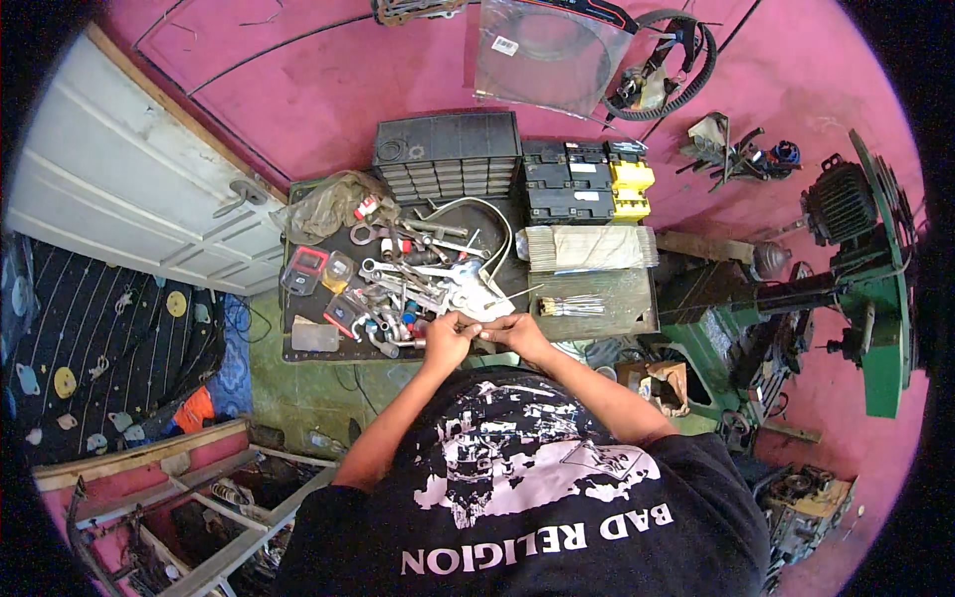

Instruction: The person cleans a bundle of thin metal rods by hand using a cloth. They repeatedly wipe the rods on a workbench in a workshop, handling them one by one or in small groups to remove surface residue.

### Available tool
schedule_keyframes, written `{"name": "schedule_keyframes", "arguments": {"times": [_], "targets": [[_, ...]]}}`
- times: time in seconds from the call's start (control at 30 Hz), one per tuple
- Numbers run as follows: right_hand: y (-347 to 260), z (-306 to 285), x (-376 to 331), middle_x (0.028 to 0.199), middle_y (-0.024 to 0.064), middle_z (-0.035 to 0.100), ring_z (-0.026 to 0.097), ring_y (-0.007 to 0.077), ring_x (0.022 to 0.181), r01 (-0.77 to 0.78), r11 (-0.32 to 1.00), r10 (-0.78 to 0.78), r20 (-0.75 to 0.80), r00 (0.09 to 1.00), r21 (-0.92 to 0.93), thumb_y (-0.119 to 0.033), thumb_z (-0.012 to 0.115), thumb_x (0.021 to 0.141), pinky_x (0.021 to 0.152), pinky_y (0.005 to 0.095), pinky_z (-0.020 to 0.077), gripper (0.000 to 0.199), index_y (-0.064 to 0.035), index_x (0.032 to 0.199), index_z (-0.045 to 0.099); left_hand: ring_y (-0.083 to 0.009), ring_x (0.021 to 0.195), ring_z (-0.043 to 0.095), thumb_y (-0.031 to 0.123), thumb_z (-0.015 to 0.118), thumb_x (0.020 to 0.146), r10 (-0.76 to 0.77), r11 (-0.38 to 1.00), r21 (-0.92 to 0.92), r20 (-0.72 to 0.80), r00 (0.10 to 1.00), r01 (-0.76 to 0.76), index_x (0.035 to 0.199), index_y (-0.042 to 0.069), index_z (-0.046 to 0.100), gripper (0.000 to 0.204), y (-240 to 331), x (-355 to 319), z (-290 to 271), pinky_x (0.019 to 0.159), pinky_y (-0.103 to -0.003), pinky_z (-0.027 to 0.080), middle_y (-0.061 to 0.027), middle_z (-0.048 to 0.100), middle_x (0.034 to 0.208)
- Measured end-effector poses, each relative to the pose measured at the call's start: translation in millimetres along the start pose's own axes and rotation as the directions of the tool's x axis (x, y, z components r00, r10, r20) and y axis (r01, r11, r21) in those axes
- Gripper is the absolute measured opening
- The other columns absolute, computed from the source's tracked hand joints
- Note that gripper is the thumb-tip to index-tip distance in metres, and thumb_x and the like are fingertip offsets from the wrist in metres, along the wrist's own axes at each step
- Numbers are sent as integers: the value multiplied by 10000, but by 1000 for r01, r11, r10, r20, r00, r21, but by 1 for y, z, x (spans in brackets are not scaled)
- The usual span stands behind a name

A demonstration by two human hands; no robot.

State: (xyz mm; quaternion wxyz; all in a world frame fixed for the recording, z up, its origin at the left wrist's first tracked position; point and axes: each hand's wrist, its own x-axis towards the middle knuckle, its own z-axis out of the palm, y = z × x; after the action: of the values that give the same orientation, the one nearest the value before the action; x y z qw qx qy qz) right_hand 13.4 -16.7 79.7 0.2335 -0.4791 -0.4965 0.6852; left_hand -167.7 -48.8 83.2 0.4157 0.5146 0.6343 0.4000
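Note:
Close together at the near edge of the workbench (597, 316) are my left hand (450, 338) and my right hand (511, 332). Both have their fingers bent inward, the tips meeting over something too small and too covered to name. Just beyond them lies a crumpled white sheet or rag (481, 295). A heap of wrenches and sockets (403, 287) spreads to the left of it. On the right, a bundle of thin sticks with pale tips (572, 305) rests on the bench.
A black drawer cabinet (448, 154) stands at the back beside stacked black and yellow boxes (587, 181). A row of flat cardboard pieces (589, 249) lies before them. The green drill press (883, 328) rises at the right. A white door (149, 169) is at the left.

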Motion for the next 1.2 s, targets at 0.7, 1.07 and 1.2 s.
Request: {"name": "schedule_keyframes", "arguments": {"times": [0.7, 1.07, 1.2], "targets": [[-23, 32, 15, 863, 123, 725, 645, 304, 875, 203, 665, -196, 94, 976, -719, -263, 733, 864, 846, 493, 368, 178, -88, 903, 735, -168, 665, 660, 87, 768, 813, -50, 999, -16, -20, 999, 50, 823, -6, 706, 112, -34, 4, -32, 640, -320, 507, -123, 716, 754], [-60, -73, 62, 870, 58, 704, 579, 266, 956, 126, 132, -328, 77, 942, -983, -271, 697, 842, 836, 551, 345, 104, -188, 887, 741, -110, 687, 612, 27, 723, 853, -433, 800, -597, -506, 746, 60, 873, 12, 719, 25, -71, 49, -145, 629, -231, 464, -67, 707, 804], [-100, -154, 123, 912, 60, 726, 612, 262, 960, -143, 208, -600, -242, 762, -968, -289, 657, 886, 894, 607, 334, 170, -220, 1001, 762, -62, 608, 526, 44, 722, 869, -473, 788, -603, -467, 747, 122, 890, 23, 689, 44, -88, 46, -165, 561, -210, 398, -25, 668, 760]]}}
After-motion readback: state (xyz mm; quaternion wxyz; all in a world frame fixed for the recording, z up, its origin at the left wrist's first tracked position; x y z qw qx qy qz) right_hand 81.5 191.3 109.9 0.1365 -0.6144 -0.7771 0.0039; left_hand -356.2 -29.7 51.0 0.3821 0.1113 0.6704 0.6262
